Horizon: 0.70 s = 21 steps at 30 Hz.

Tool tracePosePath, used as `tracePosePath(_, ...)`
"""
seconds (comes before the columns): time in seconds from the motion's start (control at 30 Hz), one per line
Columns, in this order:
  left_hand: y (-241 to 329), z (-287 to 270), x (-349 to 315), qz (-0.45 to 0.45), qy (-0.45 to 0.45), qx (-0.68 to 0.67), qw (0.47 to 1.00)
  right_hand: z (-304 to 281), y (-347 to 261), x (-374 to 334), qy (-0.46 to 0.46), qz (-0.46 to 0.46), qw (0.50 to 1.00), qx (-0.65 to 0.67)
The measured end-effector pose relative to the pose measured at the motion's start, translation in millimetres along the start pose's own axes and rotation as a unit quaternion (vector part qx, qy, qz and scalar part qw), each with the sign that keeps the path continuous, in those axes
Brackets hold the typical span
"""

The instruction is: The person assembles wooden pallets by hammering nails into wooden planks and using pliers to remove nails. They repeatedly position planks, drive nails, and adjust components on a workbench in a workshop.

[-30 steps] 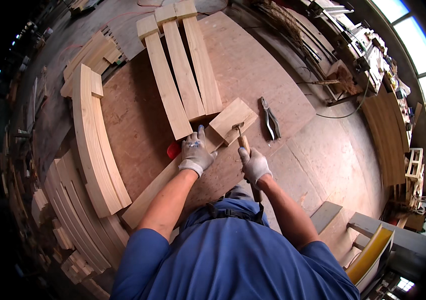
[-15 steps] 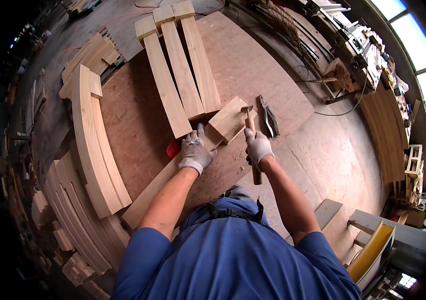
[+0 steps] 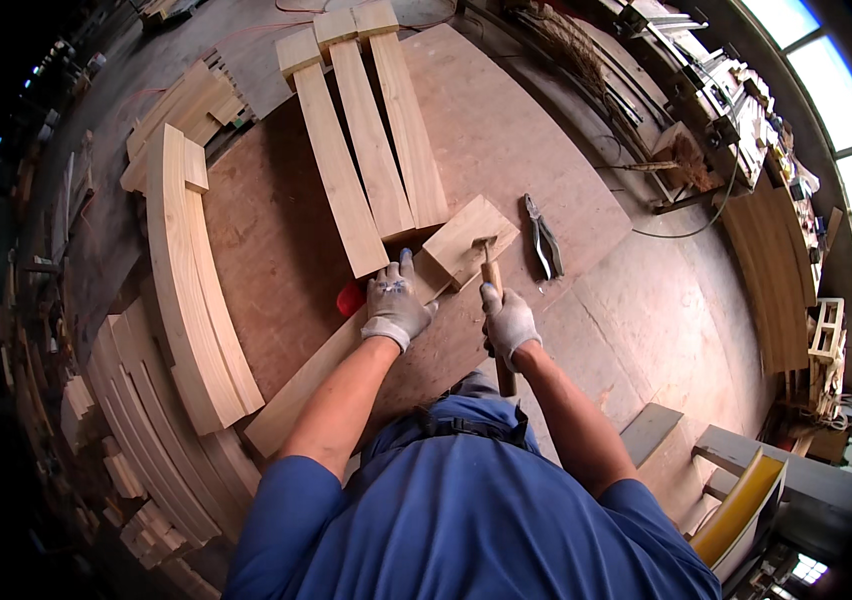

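The person's gloved right hand (image 3: 511, 322) is wrapped round a hammer (image 3: 492, 274), its head at the wooden block (image 3: 461, 233); whether they touch, I can't tell. The block sits across the long board's (image 3: 308, 385) far end. The left hand (image 3: 398, 302) lies spread on that board, left of the block. Pliers (image 3: 534, 216) rest to the right.

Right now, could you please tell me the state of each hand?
Left hand: open, resting on the long board.
Right hand: closed, holding the hammer.
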<state>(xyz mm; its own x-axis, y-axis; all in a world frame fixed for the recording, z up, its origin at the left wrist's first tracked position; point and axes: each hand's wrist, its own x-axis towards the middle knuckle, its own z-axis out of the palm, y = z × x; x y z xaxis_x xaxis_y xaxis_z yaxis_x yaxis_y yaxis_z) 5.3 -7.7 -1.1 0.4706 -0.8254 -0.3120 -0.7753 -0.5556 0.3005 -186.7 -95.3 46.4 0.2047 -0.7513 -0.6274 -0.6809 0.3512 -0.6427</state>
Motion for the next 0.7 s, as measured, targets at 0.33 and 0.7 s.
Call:
tracePosePath(0.33, 0.4, -1.5, 1.3, 0.005, -0.003, 0.002, 1.0, -6.9, 7.9, 15.9, -0.007, 0.008, 1.0, 0.017)
tracePosePath(0.7, 7.7, -11.5, -0.8, -0.004, -0.017, 0.002, 1.0, -6.8, 20.8, 16.1, -0.037, -0.026, 0.999, -0.017)
